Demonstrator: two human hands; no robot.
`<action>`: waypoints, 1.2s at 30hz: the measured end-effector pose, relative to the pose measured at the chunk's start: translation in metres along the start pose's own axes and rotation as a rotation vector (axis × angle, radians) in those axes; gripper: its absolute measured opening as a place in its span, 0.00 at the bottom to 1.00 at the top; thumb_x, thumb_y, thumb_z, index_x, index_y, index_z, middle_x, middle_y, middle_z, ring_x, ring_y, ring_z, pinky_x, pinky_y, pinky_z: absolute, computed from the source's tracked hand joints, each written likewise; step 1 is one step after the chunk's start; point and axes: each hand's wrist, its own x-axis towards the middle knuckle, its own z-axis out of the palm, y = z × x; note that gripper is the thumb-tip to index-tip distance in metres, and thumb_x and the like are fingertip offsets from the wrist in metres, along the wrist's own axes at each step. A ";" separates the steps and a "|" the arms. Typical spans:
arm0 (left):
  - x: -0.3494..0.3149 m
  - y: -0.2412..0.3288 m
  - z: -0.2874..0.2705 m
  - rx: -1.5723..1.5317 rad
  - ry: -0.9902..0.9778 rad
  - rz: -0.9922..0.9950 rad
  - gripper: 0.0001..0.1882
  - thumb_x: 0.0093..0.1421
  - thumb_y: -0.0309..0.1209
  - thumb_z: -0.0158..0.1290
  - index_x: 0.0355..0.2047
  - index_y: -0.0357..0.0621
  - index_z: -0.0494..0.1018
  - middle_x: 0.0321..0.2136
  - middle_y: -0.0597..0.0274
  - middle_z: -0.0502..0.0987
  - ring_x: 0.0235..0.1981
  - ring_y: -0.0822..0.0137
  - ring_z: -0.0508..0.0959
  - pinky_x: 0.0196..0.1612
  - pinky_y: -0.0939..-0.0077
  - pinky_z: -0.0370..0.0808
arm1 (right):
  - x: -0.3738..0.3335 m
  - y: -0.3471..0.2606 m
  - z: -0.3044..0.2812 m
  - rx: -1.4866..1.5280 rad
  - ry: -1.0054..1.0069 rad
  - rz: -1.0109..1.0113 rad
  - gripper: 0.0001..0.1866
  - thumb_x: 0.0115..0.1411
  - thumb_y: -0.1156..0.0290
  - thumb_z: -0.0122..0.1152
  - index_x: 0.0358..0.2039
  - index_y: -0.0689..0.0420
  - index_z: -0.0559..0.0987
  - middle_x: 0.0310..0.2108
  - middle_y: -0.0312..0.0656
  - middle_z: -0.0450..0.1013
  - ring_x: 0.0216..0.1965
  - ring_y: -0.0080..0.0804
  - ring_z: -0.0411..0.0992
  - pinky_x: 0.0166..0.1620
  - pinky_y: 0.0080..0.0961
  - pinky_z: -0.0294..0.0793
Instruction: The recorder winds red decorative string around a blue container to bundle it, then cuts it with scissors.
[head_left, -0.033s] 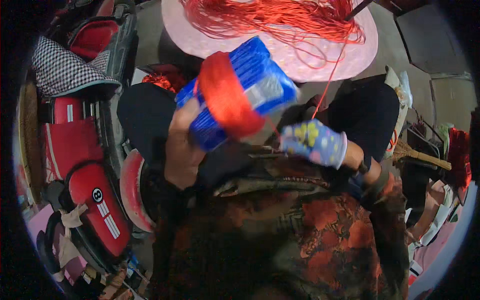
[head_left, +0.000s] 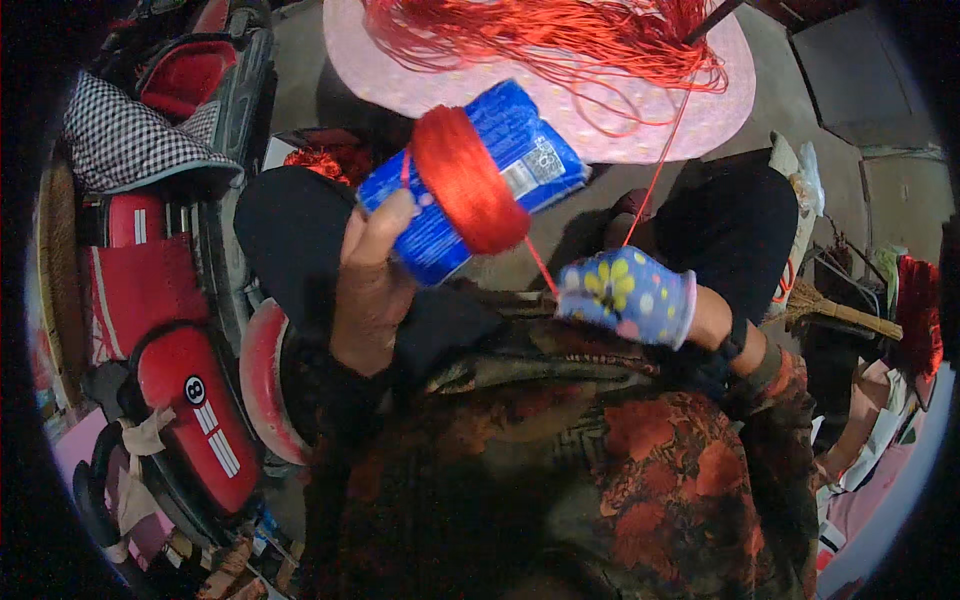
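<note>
My bare left hand (head_left: 375, 255) grips the lower left end of a blue plastic packet (head_left: 500, 115), its thumb lying on the near face. Around the packet's middle runs a thick band of wound red cord (head_left: 468, 180). A strand leads from that band to my right hand (head_left: 625, 298), which wears a blue glove with yellow flowers and dots. The gloved fingers are closed on the cord, though the fingertips are mostly hidden. From the glove the cord rises to a loose red heap of cord (head_left: 560, 40) beyond my knees.
The heap lies on a pink oval mat (head_left: 450, 90), with a dark rod at its right. A red and black ride-on toy (head_left: 195, 420) stands at my left, below a checked cloth (head_left: 140, 140). A straw broom (head_left: 840, 312) and red shiny material (head_left: 918, 320) are at my right.
The packet, blurred by motion before, now appears sharp and has turned slightly in my left hand's hold. My gloved right hand has barely shifted and keeps the cord.
</note>
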 end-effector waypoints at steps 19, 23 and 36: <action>0.004 -0.003 -0.016 -0.019 -0.209 -0.079 0.32 0.52 0.42 0.59 0.53 0.36 0.67 0.45 0.59 0.75 0.45 0.66 0.77 0.50 0.68 0.74 | 0.017 -0.017 -0.024 0.319 -0.113 0.243 0.09 0.62 0.67 0.56 0.35 0.59 0.79 0.31 0.40 0.77 0.31 0.32 0.76 0.37 0.27 0.75; 0.015 -0.008 -0.028 0.430 -0.156 0.002 0.24 0.54 0.38 0.60 0.48 0.38 0.70 0.39 0.62 0.76 0.39 0.72 0.77 0.44 0.74 0.74 | 0.032 -0.043 -0.051 0.119 -0.132 -0.055 0.08 0.61 0.66 0.58 0.33 0.57 0.79 0.29 0.46 0.77 0.30 0.42 0.76 0.34 0.31 0.76; 0.008 -0.009 -0.019 0.104 -0.143 -0.011 0.28 0.55 0.39 0.59 0.52 0.37 0.66 0.43 0.59 0.74 0.43 0.68 0.75 0.48 0.72 0.73 | 0.028 -0.006 -0.032 0.156 -0.041 0.315 0.09 0.62 0.63 0.56 0.34 0.55 0.78 0.28 0.44 0.76 0.29 0.39 0.76 0.34 0.30 0.74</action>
